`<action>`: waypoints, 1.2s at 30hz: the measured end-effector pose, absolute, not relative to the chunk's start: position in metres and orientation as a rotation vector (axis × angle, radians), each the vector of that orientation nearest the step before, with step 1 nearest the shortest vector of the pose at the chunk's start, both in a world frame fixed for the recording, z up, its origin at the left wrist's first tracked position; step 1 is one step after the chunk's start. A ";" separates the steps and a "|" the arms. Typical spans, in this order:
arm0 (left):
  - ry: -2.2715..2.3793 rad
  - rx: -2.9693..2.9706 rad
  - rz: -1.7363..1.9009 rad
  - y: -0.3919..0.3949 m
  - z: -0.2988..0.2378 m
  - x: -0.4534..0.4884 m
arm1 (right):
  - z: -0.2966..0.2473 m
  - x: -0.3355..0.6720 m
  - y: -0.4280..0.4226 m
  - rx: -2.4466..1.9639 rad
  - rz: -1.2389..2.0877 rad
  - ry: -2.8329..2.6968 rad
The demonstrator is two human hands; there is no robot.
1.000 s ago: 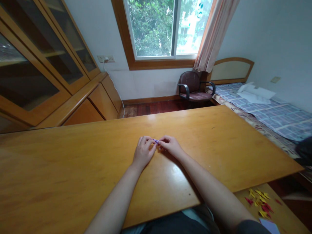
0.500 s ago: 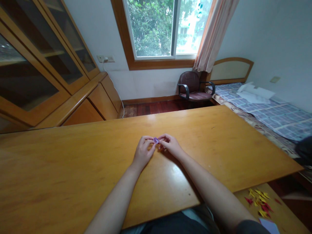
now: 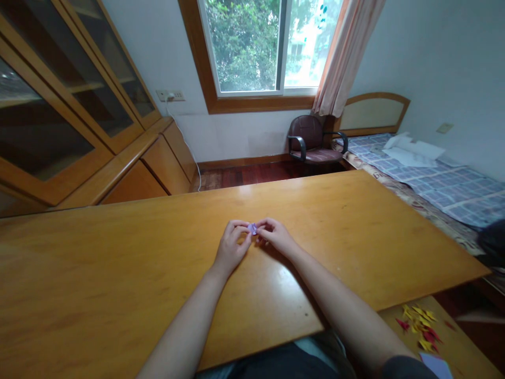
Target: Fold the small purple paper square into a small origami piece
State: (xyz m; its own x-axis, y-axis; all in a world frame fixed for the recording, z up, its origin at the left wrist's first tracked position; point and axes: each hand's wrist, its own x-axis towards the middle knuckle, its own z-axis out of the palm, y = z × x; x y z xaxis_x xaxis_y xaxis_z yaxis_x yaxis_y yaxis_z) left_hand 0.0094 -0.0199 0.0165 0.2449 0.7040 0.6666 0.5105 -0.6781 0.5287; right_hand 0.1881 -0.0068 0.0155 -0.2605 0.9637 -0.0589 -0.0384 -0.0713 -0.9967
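A small folded piece of purple paper (image 3: 252,228) is held between my two hands, just above the middle of the wooden table (image 3: 130,273). My left hand (image 3: 233,243) pinches its left side between thumb and fingers. On the other side, the fingertips of my right hand (image 3: 276,235) grip the paper's right edge. The fingertips cover part of it, and its exact folded shape is too small to make out.
Several yellow and red folded paper pieces (image 3: 421,322) lie on a lower surface at the bottom right, near a lilac paper sheet (image 3: 436,365). Beyond the table stand an armchair (image 3: 310,138), a bed (image 3: 445,184) and a glass-door cabinet (image 3: 130,173).
The purple paper has turned slightly between my fingertips and shows a different face. Both hands stay in nearly the same place.
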 end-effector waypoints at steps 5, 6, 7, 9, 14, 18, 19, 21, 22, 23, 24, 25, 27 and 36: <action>1.198 2.383 1.345 -0.022 0.016 0.013 | 0.017 0.187 -0.009 -1.066 1.445 -1.331; 1.211 2.406 1.334 -0.023 0.016 0.013 | 0.017 0.187 -0.010 -1.054 1.440 -1.333; 1.223 2.428 1.324 -0.023 0.016 0.014 | 0.017 0.187 -0.010 -1.043 1.437 -1.337; 1.243 2.465 1.306 -0.023 0.016 0.014 | 0.018 0.187 -0.010 -1.031 1.436 -1.346; 1.292 2.512 1.247 -0.025 0.019 0.014 | 0.017 0.187 -0.010 -1.014 1.441 -1.356; 1.350 2.532 1.220 -0.026 0.019 0.013 | 0.015 0.186 -0.009 -1.005 1.412 -1.369; 1.362 2.529 1.234 -0.026 0.019 0.013 | 0.015 0.186 -0.009 -1.007 1.402 -1.375; 1.380 2.510 1.277 -0.025 0.017 0.013 | 0.013 0.185 -0.009 -1.020 1.377 -1.395; 1.386 2.493 1.303 -0.025 0.017 0.013 | 0.013 0.185 -0.009 -1.033 1.355 -1.410; 1.392 2.470 1.326 -0.024 0.016 0.013 | 0.012 0.184 -0.009 -1.048 1.328 -1.431; 1.400 2.440 1.343 -0.024 0.015 0.013 | 0.012 0.184 -0.010 -1.067 1.294 -1.454; 1.406 2.406 1.351 -0.024 0.015 0.013 | 0.012 0.183 -0.010 -1.084 1.259 -1.481; 1.404 2.333 1.354 -0.023 0.014 0.013 | 0.012 0.182 -0.011 -1.098 1.198 -1.536; 1.364 2.169 1.226 -0.021 0.011 0.013 | 0.017 0.180 -0.017 -1.114 0.896 -1.777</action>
